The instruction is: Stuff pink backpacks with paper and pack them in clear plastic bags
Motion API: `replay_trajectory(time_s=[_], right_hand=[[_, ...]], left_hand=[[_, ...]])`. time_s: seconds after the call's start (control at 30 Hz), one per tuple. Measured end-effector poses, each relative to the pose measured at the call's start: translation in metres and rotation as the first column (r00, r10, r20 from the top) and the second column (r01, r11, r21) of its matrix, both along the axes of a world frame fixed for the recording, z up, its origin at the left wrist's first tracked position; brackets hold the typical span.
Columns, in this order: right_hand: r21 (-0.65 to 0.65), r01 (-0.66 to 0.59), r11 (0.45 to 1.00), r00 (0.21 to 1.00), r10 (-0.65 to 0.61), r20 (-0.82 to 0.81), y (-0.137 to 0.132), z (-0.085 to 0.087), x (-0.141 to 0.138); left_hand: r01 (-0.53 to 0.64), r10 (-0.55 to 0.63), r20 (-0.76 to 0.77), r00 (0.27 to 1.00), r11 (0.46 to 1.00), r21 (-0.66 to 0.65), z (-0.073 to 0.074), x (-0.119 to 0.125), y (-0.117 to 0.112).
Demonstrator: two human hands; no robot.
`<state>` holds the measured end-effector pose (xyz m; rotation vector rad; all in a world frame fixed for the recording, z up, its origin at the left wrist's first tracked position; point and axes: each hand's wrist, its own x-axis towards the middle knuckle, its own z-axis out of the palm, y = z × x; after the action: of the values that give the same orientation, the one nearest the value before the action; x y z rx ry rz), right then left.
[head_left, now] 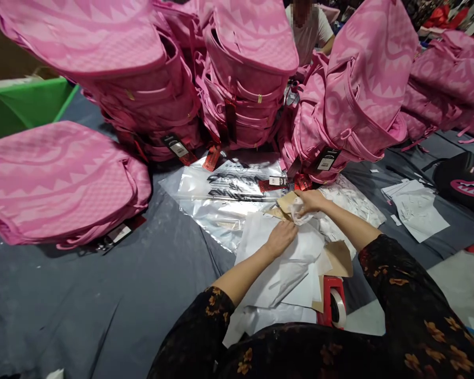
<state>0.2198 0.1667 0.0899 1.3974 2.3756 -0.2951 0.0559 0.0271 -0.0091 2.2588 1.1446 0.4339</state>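
My left hand (281, 239) rests over the white paper sheets (278, 271), its fingers closed at the edge of a piece of brown cardboard (287, 204). What those fingers pinch is hidden. Just beyond it, my right hand (310, 202) is closed around crumpled white paper (300, 213), close against the cardboard. Behind both hands lies a shiny clear plastic bag (213, 210) with black lettering. To the right of my right hand is a plastic bag of small white pieces (353, 202).
Tall stacks of pink backpacks (248, 47) with hang tags line the far side. A single pink backpack (63, 179) lies left. A red tape dispenser (332, 300) sits near my body. Loose papers (416, 208) and a black bag (464, 181) lie right. A person (306, 37) is behind.
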Motion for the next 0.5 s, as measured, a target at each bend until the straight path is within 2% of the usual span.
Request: replay_trajectory(time_s=[0.07,0.13,0.23,0.37,0.43,0.5], right_hand=[[-0.008,-0.013,1.0,0.991,0.014,0.132,-0.006,-0.014,-0.009],[-0.011,-0.005,1.0,0.987,0.007,0.163,-0.007,-0.023,-0.016],[-0.013,-0.018,1.0,0.99,0.02,0.141,0.001,-0.023,-0.019],[-0.041,-0.027,0.999,0.996,0.031,0.08,0.023,-0.012,-0.014],[-0.104,-0.016,0.994,0.999,0.02,0.04,0.033,-0.007,-0.011],[-0.176,-0.016,0.984,1.0,0.014,-0.014,0.039,-0.004,-0.008]], left_hand=[[-0.004,0.029,-0.145,0.989,0.986,0.168,-0.006,-0.005,0.019],[0.025,0.054,-0.244,0.968,0.95,0.312,-0.018,-0.009,0.031],[0.056,0.05,-0.235,0.971,0.904,0.425,-0.039,-0.013,0.029],[0.164,-0.076,-0.221,0.972,0.894,0.418,-0.056,-0.015,0.018],[0.195,-0.111,-0.241,0.964,0.912,0.361,-0.055,-0.014,0.021],[0.173,-0.089,-0.278,0.956,0.94,0.294,-0.049,-0.011,0.03]])
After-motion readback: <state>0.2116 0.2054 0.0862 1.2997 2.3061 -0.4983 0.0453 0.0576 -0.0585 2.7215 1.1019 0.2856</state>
